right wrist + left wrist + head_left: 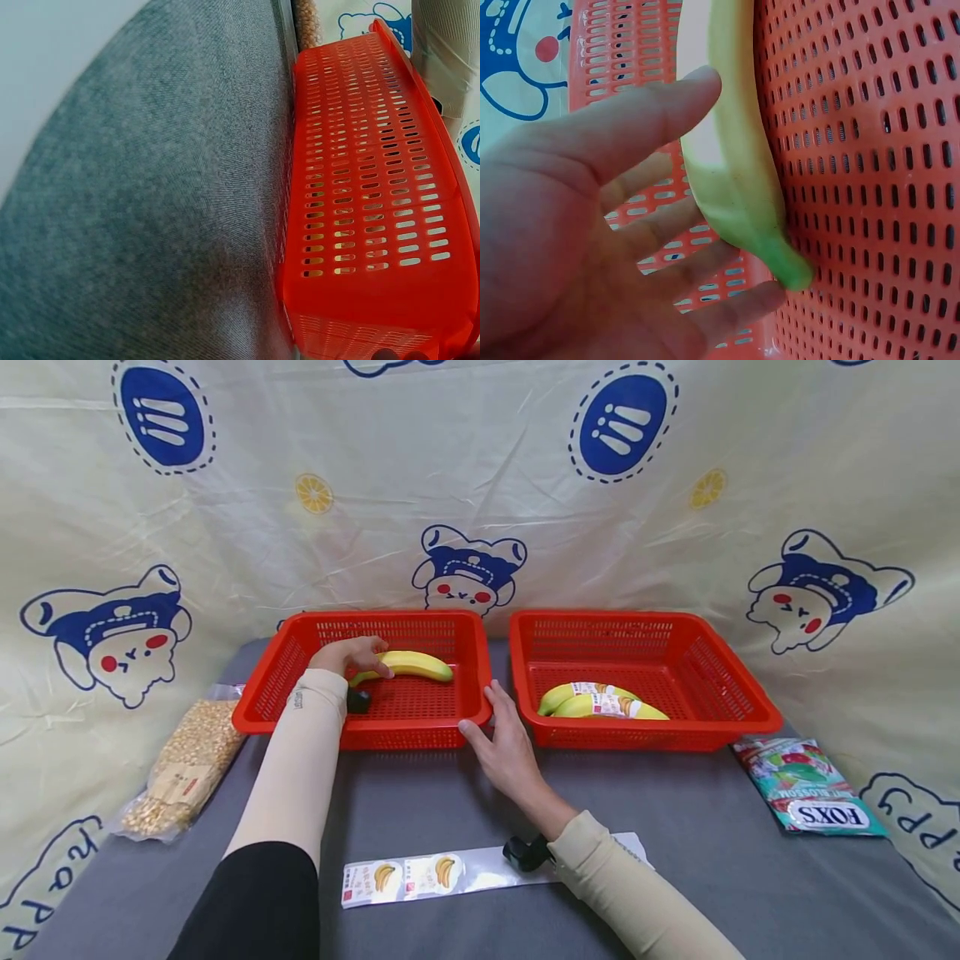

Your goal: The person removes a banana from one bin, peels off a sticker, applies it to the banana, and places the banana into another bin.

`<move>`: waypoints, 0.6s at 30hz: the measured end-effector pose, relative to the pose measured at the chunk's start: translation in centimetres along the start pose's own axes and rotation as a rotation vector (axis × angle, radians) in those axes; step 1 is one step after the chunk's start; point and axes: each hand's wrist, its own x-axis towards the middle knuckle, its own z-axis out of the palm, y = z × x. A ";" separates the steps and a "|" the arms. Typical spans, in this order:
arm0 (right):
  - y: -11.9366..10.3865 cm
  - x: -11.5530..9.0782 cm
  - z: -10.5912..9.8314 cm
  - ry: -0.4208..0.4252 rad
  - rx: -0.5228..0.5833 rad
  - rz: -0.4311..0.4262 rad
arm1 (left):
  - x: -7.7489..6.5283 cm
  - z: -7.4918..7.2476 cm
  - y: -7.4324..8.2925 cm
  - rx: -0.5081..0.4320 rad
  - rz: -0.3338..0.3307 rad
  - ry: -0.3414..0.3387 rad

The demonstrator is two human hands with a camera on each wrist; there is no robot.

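In the head view my left hand (351, 655) reaches into the left red basket (412, 734), beside a yellow banana (417, 665) with no label visible. The left wrist view shows its thumb over the banana (739, 142) and its extended fingers along the side and green stem end; how firmly they touch is unclear. My right hand (508, 750) has its fingers and thumb extended at the same basket's near right corner, against the rim. Below the right wrist lies a strip of banana stickers (468, 870), partly hidden by the wrist camera and sleeve.
The right red basket (645, 737) holds bananas (611, 706) with white labels round them. A bag of corn kernels (183, 768) lies at the left, and a FOX'S candy bag (813, 789) at the right. A patterned cloth hangs behind the grey table (420, 814).
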 end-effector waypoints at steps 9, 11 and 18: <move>0.0 0.1 -0.1 0.005 -0.003 0.001 | 0.4 -0.1 -0.2 0.093 0.001 -0.047; 0.0 0.2 -0.1 0.002 -0.001 -0.001 | 0.6 0.0 -0.1 0.108 -0.008 -0.062; 0.1 0.2 -0.1 0.000 0.004 -0.005 | 0.5 0.5 0.6 0.151 -0.055 -0.119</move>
